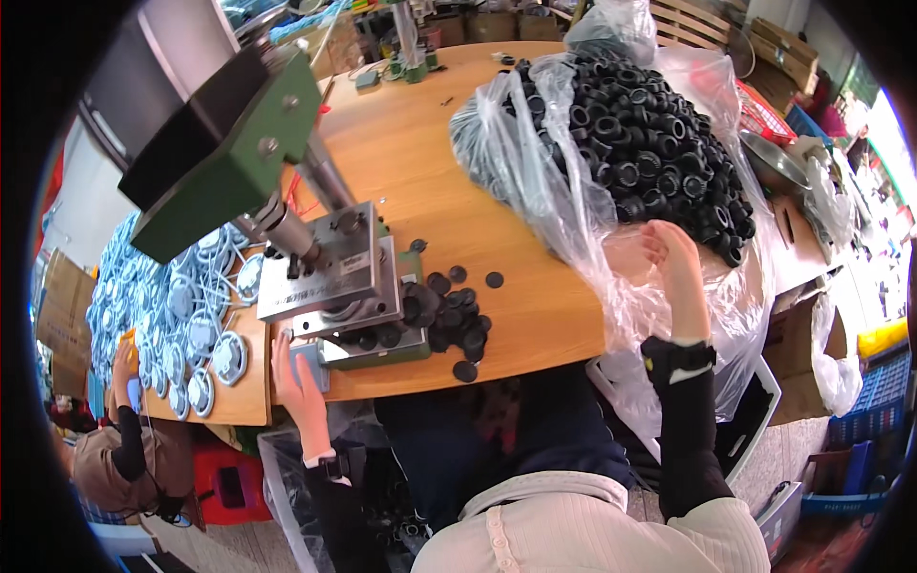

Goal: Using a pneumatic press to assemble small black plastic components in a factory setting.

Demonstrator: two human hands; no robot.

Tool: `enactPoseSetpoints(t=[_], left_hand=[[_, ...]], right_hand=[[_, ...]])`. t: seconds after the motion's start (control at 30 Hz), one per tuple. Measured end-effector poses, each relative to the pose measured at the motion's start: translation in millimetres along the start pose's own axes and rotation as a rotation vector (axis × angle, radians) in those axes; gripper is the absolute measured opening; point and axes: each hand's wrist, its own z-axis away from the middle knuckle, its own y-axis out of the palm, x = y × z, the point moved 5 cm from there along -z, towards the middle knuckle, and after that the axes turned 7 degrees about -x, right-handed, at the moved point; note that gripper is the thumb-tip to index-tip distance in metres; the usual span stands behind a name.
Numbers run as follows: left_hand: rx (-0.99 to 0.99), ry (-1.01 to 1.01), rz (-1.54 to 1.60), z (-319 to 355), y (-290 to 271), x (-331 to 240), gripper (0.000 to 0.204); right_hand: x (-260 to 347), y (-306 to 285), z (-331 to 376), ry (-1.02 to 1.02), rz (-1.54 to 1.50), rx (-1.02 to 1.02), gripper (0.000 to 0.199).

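My left hand [303, 399] is open, its fingers stretched upward beside a small grey block [313, 367] at the front of the bench press [224, 158]. The press is green, with a steel die block [325, 267] under its ram. Black discs [460, 320] lie scattered to the right of the die, some up against it. My right hand [676, 263] is at the near edge of a heap of black ring-shaped caps [645, 143]. Its fingers are loosely bent and apart, with nothing visible in them. Clear plastic sheeting [583, 229] lies around and under the caps.
Pale blue corded parts [186, 315] pile up on the left, where a co-worker [134, 458] reaches in. A crate [755, 411] stands under the table's [411, 181] right edge. Below my left arm is a plastic-lined bin [287, 487]. A second press [406, 48] stands far back.
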Motion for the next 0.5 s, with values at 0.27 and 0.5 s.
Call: enactPoseSetpoints(t=[0.27,0.5], left_hand=[[-0.224,-0.093,0.491,-37.0,21.2,-108.7,0.049],[-0.239,-0.239,0.549,-77.2,43.8,-114.3,0.023]], right_hand=[[-27.3,-11.2,-96.5,-0.467,1.079,-0.18,0.056],[-11.8,48.5,-62.7,-0.695,1.232,-0.225,0.039]])
